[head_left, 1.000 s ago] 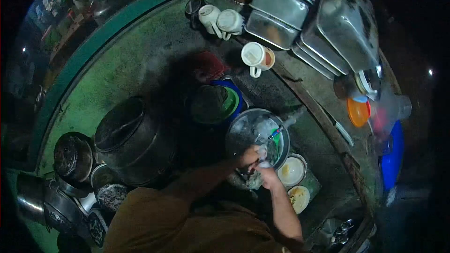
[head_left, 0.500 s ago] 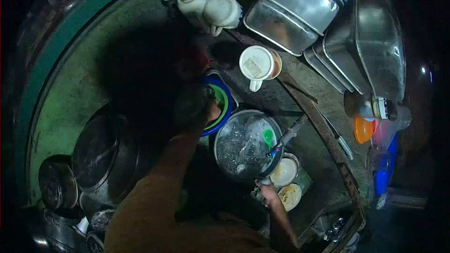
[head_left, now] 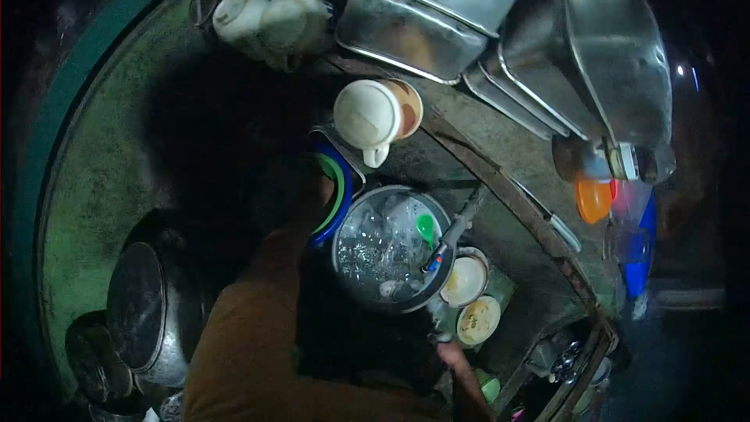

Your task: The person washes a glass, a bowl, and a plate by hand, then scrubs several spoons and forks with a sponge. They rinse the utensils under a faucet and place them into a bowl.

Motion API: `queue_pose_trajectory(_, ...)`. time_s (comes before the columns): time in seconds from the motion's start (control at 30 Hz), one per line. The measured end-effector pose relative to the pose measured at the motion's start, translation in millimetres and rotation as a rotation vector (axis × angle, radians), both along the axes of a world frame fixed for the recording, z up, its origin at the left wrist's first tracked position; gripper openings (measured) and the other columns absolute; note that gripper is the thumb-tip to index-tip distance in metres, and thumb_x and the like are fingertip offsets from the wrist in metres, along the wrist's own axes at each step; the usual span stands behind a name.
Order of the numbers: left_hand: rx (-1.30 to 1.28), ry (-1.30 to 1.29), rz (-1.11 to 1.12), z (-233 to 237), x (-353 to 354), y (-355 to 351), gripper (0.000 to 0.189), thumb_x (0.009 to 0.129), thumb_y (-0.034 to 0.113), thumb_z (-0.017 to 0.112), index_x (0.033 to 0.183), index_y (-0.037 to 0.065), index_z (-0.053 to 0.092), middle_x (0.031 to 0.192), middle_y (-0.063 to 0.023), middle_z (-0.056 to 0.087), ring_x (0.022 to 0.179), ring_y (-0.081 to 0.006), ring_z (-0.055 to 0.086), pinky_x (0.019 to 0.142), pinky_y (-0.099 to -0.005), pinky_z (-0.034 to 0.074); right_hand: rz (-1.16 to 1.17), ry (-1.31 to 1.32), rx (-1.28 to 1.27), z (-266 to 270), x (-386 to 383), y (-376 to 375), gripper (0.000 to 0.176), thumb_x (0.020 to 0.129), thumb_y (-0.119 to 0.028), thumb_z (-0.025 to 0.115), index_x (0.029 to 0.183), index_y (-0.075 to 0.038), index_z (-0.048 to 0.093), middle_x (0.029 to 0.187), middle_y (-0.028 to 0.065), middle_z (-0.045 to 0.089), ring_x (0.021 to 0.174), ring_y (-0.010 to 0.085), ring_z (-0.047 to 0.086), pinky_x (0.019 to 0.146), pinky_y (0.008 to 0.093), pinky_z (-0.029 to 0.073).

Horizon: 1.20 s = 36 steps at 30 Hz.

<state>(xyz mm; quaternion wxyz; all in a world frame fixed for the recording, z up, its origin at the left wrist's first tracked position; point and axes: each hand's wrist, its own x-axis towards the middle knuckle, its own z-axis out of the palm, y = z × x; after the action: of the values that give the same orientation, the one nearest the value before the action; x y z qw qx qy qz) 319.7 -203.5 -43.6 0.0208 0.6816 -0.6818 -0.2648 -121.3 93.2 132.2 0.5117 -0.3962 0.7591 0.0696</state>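
Note:
My left hand [head_left: 325,189] reaches into the blue-rimmed basin [head_left: 344,215] with a green inside; shadow hides its fingers. Low in the view, my right hand [head_left: 448,352] is closed around something pale and blurred that I cannot make out. Between my hands stands a round metal pot [head_left: 337,266] of soapy water, with a green spoon-like item [head_left: 425,228] in it. A tap [head_left: 447,244] reaches over its rim. Right of the pot lie a white bowl [head_left: 466,280] and a small stained dish [head_left: 478,320], nearest my right hand.
Large metal trays [head_left: 422,27] lean at the back. A white mug [head_left: 364,113] stands behind the pot, and more white mugs [head_left: 293,22] sit at far left. Dark pots [head_left: 141,309] stack at lower left. A knife [head_left: 564,232] and an orange cup [head_left: 594,202] are at right.
The view has shifted, so most things sit further left. My right hand has moved down, away from the pot's rim. My left hand stays at the basin.

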Motion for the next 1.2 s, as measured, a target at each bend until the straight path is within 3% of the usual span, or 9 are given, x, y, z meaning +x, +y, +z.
queue_pose_trajectory(0.27, -0.221, -0.026, -0.160, 118.4, 33.8, 6.9, 0.032, 0.086, 0.026, 0.054, 0.103, 0.001, 0.061, 0.089, -0.0193, 0.063, 0.090, -0.0383, 0.060, 0.080, -0.0455, 0.047, -0.220, -0.075, -0.119, -4.8, -7.0, 18.4, 0.048, 0.083, -0.041, 0.068, 0.115, -0.006, 0.060, 0.081, 0.0069, 0.065, 0.069, 0.0162, 0.060, 0.060, 0.0318, 0.049)
queue_pose_trajectory(0.4, -0.275, -0.128, -0.051, 202.7, 58.6, 27.4, 0.035, 0.085, 0.029, 0.055, 0.103, 0.000, 0.062, 0.088, -0.0204, 0.064, 0.091, -0.0414, 0.060, 0.082, -0.0479, 0.047, -0.924, -0.651, 0.126, -20.3, -23.4, 21.8, 0.023, 0.087, -0.024, 0.065, 0.104, -0.011, 0.057, 0.085, 0.0012, 0.061, 0.070, 0.0173, 0.062, 0.053, 0.0299, 0.047)
queue_pose_trajectory(0.5, -0.288, 0.052, 0.255, 248.3, 56.9, 55.4, 0.026, 0.084, 0.024, 0.058, 0.093, 0.000, 0.060, 0.084, -0.0184, 0.064, 0.080, -0.0354, 0.064, 0.074, -0.0468, 0.051, -0.665, -0.342, 0.078, 43.5, 4.0, 4.8, 0.021, 0.086, -0.017, 0.064, 0.104, -0.012, 0.055, 0.087, 0.0020, 0.060, 0.074, 0.0159, 0.060, 0.061, 0.0305, 0.050)
queue_pose_trajectory(0.57, -0.252, 0.427, 0.392, 277.2, 42.6, 92.8, 0.014, 0.083, 0.015, 0.060, 0.082, 0.002, 0.056, 0.079, -0.0164, 0.064, 0.071, -0.0274, 0.065, 0.065, -0.0408, 0.053, -0.794, -0.741, -0.435, -6.9, -7.2, 16.8, 0.026, 0.074, -0.014, 0.070, 0.097, -0.011, 0.058, 0.098, 0.0084, 0.061, 0.077, 0.0189, 0.060, 0.060, 0.0293, 0.048)
queue_pose_trajectory(0.73, -0.216, 1.005, 0.465, 332.0, -71.7, 217.4, 0.018, 0.082, -0.001, 0.056, 0.069, 0.005, 0.045, 0.068, -0.0117, 0.061, 0.062, -0.0175, 0.065, 0.056, -0.0285, 0.054, 0.479, -0.300, -1.104, 73.3, 4.3, -4.1, 0.048, 0.067, -0.002, 0.067, 0.113, -0.007, 0.056, 0.121, 0.0194, 0.051, 0.120, 0.0326, 0.043, 0.100, 0.0370, 0.038)
queue_pose_trajectory(0.87, 0.048, 1.107, 0.240, 312.5, -192.5, 302.8, 0.015, 0.083, -0.004, 0.056, 0.074, 0.002, 0.046, 0.071, -0.0117, 0.062, 0.068, -0.0189, 0.067, 0.059, -0.0292, 0.055, 0.378, -0.259, -1.552, 86.0, 12.4, -5.5, 0.035, 0.077, 0.005, 0.059, 0.109, -0.005, 0.052, 0.116, 0.0094, 0.057, 0.109, 0.0218, 0.054, 0.093, 0.0360, 0.043)
queue_pose_trajectory(0.93, 0.190, 1.101, 0.252, 303.2, -250.5, 331.7, 0.011, 0.083, -0.008, 0.056, 0.081, 0.000, 0.048, 0.072, -0.0110, 0.060, 0.071, -0.0198, 0.067, 0.060, -0.0300, 0.056, -0.435, -0.560, -1.210, 52.2, 9.0, -2.1, 0.033, 0.077, 0.008, 0.057, 0.106, -0.006, 0.051, 0.108, 0.0097, 0.058, 0.100, 0.0202, 0.055, 0.087, 0.0339, 0.044)
queue_pose_trajectory(1.07, 0.349, 1.163, 0.205, 271.5, -326.4, 349.3, 0.016, 0.082, -0.008, 0.053, 0.094, 0.002, 0.048, 0.080, -0.0105, 0.057, 0.069, -0.0189, 0.065, 0.054, -0.0300, 0.052, -0.375, -0.217, -1.312, 78.2, -40.5, 36.4, 0.016, 0.079, -0.010, 0.064, 0.092, -0.004, 0.057, 0.083, 0.0139, 0.063, 0.079, 0.0285, 0.063, 0.070, 0.0373, 0.048)
queue_pose_trajectory(1.2, 0.088, 0.544, -0.352, 267.9, -379.9, 361.5, 0.026, 0.079, 0.001, 0.052, 0.105, 0.003, 0.053, 0.095, -0.0182, 0.061, 0.094, -0.0338, 0.060, 0.081, -0.0407, 0.044, -0.016, -0.147, -1.262, 77.1, -105.3, 64.4, 0.020, 0.076, -0.010, 0.066, 0.093, -0.003, 0.057, 0.081, 0.0201, 0.064, 0.077, 0.0381, 0.063, 0.065, 0.0436, 0.049)
